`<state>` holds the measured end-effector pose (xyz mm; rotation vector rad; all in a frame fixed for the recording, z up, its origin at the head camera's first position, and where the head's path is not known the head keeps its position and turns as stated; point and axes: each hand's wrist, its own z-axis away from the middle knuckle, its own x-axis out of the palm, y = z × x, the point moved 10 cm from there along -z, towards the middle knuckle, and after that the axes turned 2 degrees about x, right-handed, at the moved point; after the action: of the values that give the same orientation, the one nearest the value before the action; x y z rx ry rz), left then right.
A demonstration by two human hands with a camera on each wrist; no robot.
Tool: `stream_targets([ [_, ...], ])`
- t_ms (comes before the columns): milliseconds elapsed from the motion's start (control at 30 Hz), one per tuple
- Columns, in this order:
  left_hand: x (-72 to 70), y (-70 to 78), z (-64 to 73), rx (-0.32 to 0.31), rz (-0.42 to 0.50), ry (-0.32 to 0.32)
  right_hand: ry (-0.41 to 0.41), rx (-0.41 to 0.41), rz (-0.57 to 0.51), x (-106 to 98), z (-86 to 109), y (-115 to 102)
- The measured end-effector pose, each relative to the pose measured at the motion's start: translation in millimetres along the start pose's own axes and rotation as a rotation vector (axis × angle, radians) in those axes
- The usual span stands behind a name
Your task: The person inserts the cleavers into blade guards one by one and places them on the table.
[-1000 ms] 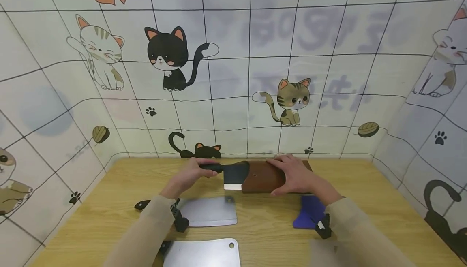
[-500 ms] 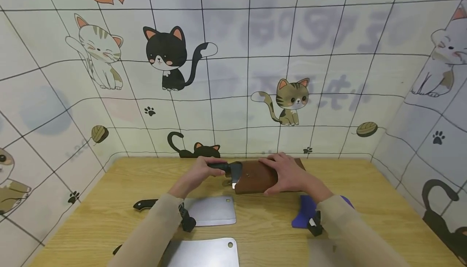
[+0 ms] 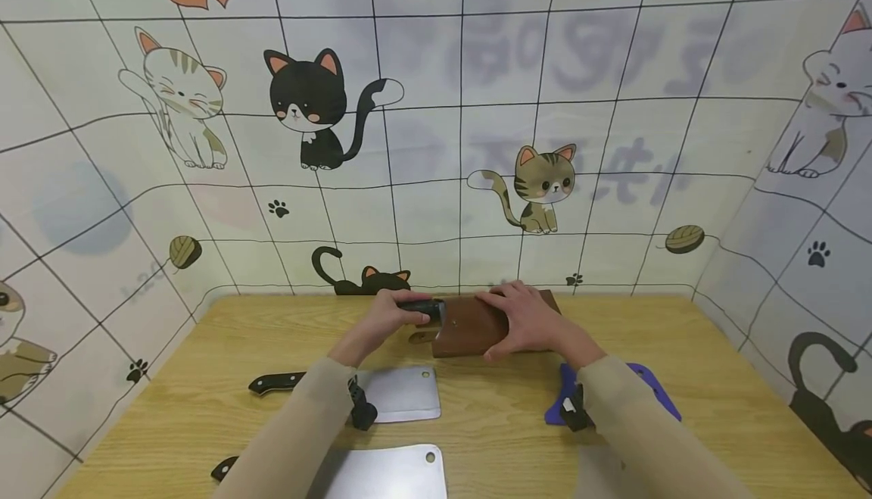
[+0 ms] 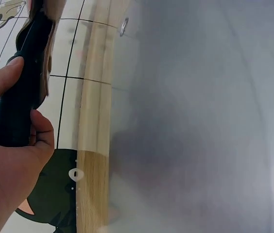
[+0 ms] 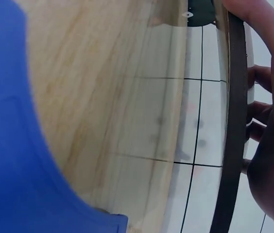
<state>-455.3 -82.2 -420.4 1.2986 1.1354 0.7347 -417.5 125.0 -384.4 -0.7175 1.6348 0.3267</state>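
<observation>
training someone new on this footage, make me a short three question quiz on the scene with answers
1. Which hand grips the black handle?
2. True or false: the right hand holds the brown sheath.
3. In the head view, what partly covers the blue object?
a) left sleeve
b) right sleeve
c) brown sheath

Key:
1. The left hand.
2. True.
3. b, the right sleeve.

Sheath (image 3: 470, 329): by the worktop's (image 3: 504, 400) back edge
Knife handle (image 4: 16, 109): at the sheath's left end
Far cleaver (image 3: 403, 395): before the sheath, behind the near cleaver (image 3: 388, 476)
Plastic piece (image 5: 35, 155): right of both cleavers
</observation>
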Motion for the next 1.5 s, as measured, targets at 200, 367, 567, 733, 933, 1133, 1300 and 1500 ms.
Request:
stream_targets([
  [200, -6.0, -14.9, -11.4, -0.017, -0.022, 0.029, -0.024, -0.015, 0.011, 6.7, -11.7, 3.4],
  [367, -6.2, -26.7, -13.1, -0.06, -0.032, 0.027, -0.08, -0.002, -0.025, 25.5, -16.5, 11.4],
  [567, -6.4, -28.4, -13.8, -0.055, -0.089, 0.014, -0.143, 0.024, -0.06, 45.4, -21.4, 16.3],
  [733, -9.2, -34.1, -13.1, -0.079, -0.117, 0.015, -0.193, 0.022, -0.091, 52.1, -26.9, 12.4],
  [933, -12.4, -34.4, -12.6, -0.071, -0.214, 0.026, -0.254, 0.055, -0.131, 56.9, -29.3, 9.7],
  [1133, -24.1, -29.7, -6.1, -0.04, -0.267, 0.035, -0.227, 0.058, -0.227, 45.4, -19.3, 6.0],
  [1300, -53.1, -15.7, 11.8, -0.005, -0.328, 0.104, -0.176, 0.06, -0.354, 17.9, 7.9, 8.4],
  [1500, -84.1, 4.2, 44.0, 0.021, -0.301, 0.064, -0.168, 0.072, -0.356, -7.8, 49.8, 21.9],
])
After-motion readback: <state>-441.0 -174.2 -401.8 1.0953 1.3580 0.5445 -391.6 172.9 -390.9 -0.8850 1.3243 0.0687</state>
